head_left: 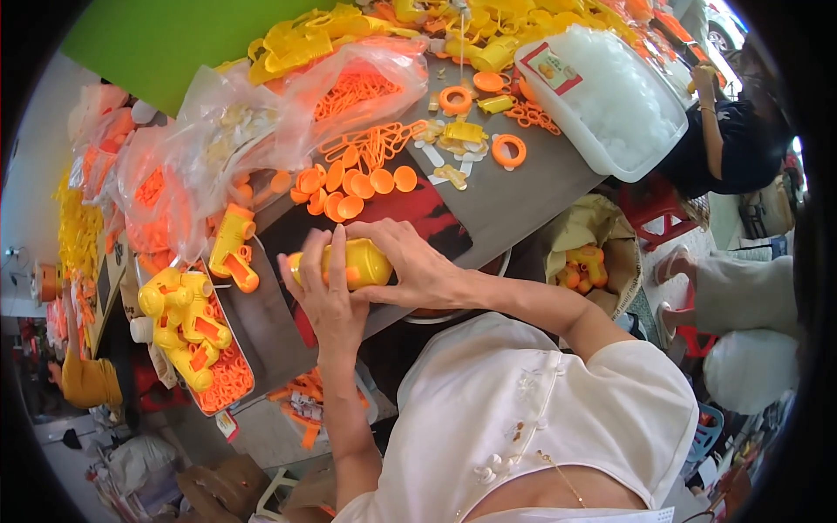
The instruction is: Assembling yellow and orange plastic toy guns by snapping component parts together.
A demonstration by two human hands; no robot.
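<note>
Between both hands, above the near edge of the dark table, I hold a yellow plastic toy body (368,264), rounded at its right end. My left hand (331,301) is closed over its left part, fingers lying across it. My right hand (417,266) grips the rounded end from behind, thumb below. Much of the toy is hidden by the fingers. Just beyond lie several orange plastic cups (350,207). To the left, a yellow-and-orange toy gun piece (233,246) rests on the table.
A tray (247,394) of yellow toy bodies and orange parts stands left. Plastic bags (296,109) of orange pieces lie behind. A white tub (610,109) sits far right, beside orange rings (508,151). A paper bag (621,253) holds more toys. Other people work at both sides.
</note>
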